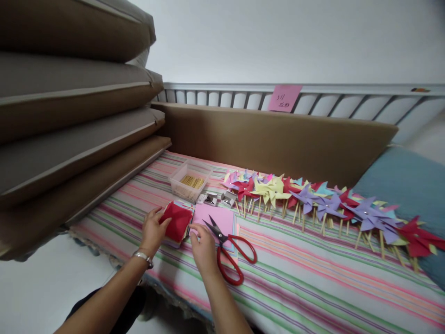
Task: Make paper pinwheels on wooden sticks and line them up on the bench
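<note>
- Having on the far left a tall pile of thick brown-and-grey fabric cushions (76, 81), bordering a table-like surface spread with a pink, green and white striped cloth (128, 208).
- Resting the left hand (153, 229) at the left edge of a stack of square coloured papers with red on top (179, 221), laying the thumb over the red sheet and bending the fingers loosely beside the edge; not showing enough to tell gripping from mere touching. Wearing a silver-coloured metal band (143, 258) on that wrist.
- Lying flat on the cloth, between both hands; probably handling as light, thin and smooth, creasing easily and sliding out of square under uneven pressure. Calling for a gentle hold at two opposite edges, avoiding pinching a single corner.
- Standing behind the stack, holding thin wooden sticks (193, 182): a clear rectangular plastic box (181, 191).
- Curling the right hand (203, 248) at the stack's right edge, bringing thumb and forefinger close together; again not showing clearly whether gripping.
- Having beyond that hand two small open boxes (228, 199), pale pink paper sheets (227, 218) and, lying partly over these, red-handled black-bladed scissors (222, 237), opening slightly at the blades.
- Showing rightward a long row of multicoloured paper pinwheels on wooden sticks (308, 199), ending near a blue fabric pillow (410, 181).
</note>
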Demonstrator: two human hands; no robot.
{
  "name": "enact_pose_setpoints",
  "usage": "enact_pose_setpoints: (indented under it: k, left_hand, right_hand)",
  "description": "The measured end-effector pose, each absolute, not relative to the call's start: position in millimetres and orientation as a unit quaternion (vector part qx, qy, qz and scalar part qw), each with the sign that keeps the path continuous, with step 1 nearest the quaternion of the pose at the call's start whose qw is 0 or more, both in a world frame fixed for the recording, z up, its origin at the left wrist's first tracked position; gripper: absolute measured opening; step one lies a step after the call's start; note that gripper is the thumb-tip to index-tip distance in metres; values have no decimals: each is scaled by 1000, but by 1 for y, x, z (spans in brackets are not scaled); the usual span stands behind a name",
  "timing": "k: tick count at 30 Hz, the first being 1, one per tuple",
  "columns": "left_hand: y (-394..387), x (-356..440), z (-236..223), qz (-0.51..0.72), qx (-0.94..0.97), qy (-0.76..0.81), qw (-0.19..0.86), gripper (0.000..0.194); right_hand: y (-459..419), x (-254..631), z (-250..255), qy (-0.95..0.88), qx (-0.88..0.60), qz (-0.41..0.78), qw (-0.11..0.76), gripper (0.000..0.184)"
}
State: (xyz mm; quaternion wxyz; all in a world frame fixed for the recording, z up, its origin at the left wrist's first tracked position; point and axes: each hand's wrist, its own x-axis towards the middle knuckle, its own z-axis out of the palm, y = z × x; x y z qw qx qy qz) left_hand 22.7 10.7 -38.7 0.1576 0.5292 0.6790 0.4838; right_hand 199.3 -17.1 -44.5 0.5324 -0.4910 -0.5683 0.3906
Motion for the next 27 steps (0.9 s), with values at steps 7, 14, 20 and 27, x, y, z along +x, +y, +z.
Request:
enact_pose_setpoints:
  k: [7,14,20,27]
  left_hand:
    - [-28,37,0,547,445,601,376,29]
    - [-47,57,12,534,354,552,533,27]
    - [-58,64,7,588,198,448,644,14]
    - [-66,73,-7,613,157,365,683,16]
  right_hand:
    - [-17,197,-41,-442,-434,552,559,41]
    - [-27,193,-39,-361,-357,665,547,29]
    - [-26,194,-41,-307,-355,664,582,31]
    - [-28,196,-43,-288,-380,630,613,29]
